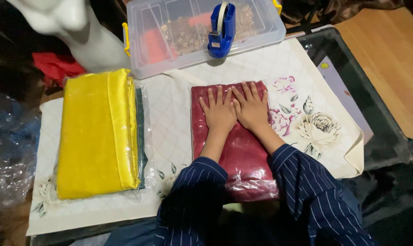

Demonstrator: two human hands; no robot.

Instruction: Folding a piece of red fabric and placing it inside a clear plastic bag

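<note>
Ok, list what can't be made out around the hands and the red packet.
- Head view: the middle of the red packet lies under the left hand, right hand and sleeves.
- The clear box's small contents blur behind its lid.
- The white figure is cut off by the top edge.
- A dark layer beside the yellow packet shows only its edge.

Bagged maroon cloth, flat, on tablecloth
</note>
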